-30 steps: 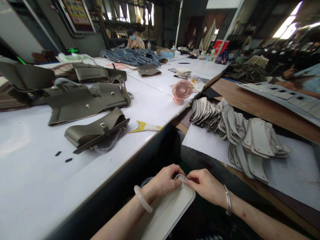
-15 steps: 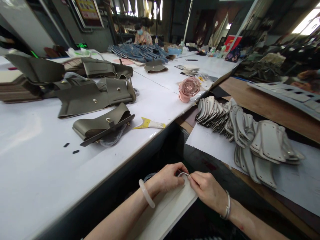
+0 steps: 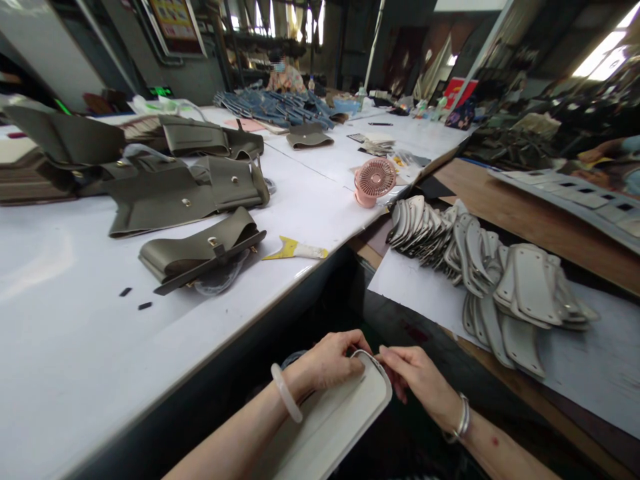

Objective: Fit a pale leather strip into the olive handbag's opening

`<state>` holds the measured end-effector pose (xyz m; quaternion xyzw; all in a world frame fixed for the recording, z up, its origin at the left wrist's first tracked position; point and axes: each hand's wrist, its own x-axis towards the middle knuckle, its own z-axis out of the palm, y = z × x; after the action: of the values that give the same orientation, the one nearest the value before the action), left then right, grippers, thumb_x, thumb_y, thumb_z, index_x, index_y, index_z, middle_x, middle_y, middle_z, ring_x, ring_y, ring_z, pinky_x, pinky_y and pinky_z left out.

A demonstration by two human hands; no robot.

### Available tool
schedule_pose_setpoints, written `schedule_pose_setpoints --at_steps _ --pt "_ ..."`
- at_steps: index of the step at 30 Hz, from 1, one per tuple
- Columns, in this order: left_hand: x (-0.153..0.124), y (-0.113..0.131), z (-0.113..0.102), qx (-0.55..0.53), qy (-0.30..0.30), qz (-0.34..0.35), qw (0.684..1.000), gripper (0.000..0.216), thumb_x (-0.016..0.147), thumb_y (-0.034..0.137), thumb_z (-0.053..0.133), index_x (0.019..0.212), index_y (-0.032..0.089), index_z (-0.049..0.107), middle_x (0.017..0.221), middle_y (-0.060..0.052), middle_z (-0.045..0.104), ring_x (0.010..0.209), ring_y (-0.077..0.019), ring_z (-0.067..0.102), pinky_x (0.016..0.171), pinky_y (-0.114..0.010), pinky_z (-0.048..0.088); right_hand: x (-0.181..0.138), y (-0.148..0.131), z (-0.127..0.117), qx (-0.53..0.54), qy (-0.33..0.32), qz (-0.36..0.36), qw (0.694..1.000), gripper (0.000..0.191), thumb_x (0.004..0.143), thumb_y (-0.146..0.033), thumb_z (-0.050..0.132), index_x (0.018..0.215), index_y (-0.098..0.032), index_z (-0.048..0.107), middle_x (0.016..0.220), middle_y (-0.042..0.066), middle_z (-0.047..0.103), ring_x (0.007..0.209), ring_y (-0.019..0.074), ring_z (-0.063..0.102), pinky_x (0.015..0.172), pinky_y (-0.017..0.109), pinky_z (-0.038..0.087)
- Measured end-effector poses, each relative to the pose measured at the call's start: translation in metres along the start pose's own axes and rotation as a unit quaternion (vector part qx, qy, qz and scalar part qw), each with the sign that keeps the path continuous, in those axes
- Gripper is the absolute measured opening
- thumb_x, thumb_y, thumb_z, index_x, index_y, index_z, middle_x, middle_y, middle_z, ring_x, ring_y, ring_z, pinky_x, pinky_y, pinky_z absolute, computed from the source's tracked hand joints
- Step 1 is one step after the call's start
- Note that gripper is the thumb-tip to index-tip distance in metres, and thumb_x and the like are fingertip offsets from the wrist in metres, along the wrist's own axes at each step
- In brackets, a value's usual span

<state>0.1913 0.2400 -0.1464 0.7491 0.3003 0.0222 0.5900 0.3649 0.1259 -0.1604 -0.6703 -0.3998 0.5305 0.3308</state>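
An off-white leather-like panel with a rounded, raised-edge end slants up from the bottom of the head view, above the dark gap between the tables. My left hand is closed on its far end, thumb on the pale face and fingers over the edge. Just right of the rounded corner is my right hand, its thumb pointing at the rim and its fingers loosely apart below. Whether a fingertip touches the rim is hard to tell. The panel's lower end runs out of view.
Grey-green bag pieces, a yellow-and-white scraper-like tool and a pink fan stand on the white table. Piles of pale curved pieces lie at right. A person sits far back; another's arm shows at right.
My right hand has loosened its pinch on the panel's edge and its fingers have spread. The rounded corner now shows more fully. My left hand keeps its hold.
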Motion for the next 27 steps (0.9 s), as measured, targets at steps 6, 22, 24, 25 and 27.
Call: schedule_pose_setpoints --at_steps 6,22,24,25,27 --pt "-0.001 0.001 -0.001 -0.005 -0.004 0.007 1.000 0.029 0.067 0.019 0.052 0.092 0.020 0.066 0.088 0.000 0.067 0.081 -0.0169 0.060 0.069 -0.025 0.045 0.000 0.003 0.008 0.194 -0.058 0.080 0.976 0.050 0.079 -0.063 0.067 0.097 -0.018 0.054 0.069 -0.004 0.049 0.055 0.0092 0.049 0.044 0.020 0.043" --pt "-0.001 -0.002 -0.001 0.022 -0.001 0.016 1.000 0.027 0.069 0.020 0.054 0.092 0.023 0.069 0.087 0.000 0.068 0.081 -0.0181 0.060 0.069 -0.026 0.046 0.017 -0.017 -0.011 -0.033 -0.181 0.115 0.976 0.059 0.071 -0.072 0.065 0.081 -0.014 0.063 0.071 0.001 0.057 0.066 0.0143 0.054 0.062 0.027 0.046" --pt "0.000 -0.004 -0.001 0.020 0.002 0.021 1.000 0.025 0.070 0.021 0.055 0.091 0.024 0.069 0.088 0.000 0.068 0.082 -0.0183 0.060 0.069 -0.026 0.046 0.020 -0.019 -0.011 -0.080 -0.177 0.114 0.974 0.055 0.075 -0.070 0.063 0.080 -0.015 0.064 0.070 0.000 0.057 0.067 0.0147 0.053 0.063 0.027 0.045" --pt "0.001 -0.005 -0.001 0.018 0.005 0.024 1.000 0.025 0.070 0.021 0.055 0.090 0.024 0.069 0.089 0.000 0.069 0.082 -0.0186 0.061 0.071 -0.026 0.046 0.022 -0.020 -0.012 -0.104 -0.173 0.111 0.973 0.052 0.077 -0.067 0.062 0.080 -0.016 0.065 0.070 0.000 0.057 0.068 0.0150 0.053 0.063 0.027 0.044" --pt "0.002 -0.007 -0.001 0.014 0.009 0.028 0.999 0.024 0.071 0.022 0.056 0.090 0.025 0.069 0.092 0.000 0.069 0.085 -0.0196 0.061 0.074 -0.028 0.047 0.024 -0.023 -0.012 -0.148 -0.163 0.102 0.970 0.045 0.079 -0.062 0.062 0.080 -0.017 0.067 0.071 0.000 0.059 0.070 0.0160 0.053 0.065 0.028 0.042"
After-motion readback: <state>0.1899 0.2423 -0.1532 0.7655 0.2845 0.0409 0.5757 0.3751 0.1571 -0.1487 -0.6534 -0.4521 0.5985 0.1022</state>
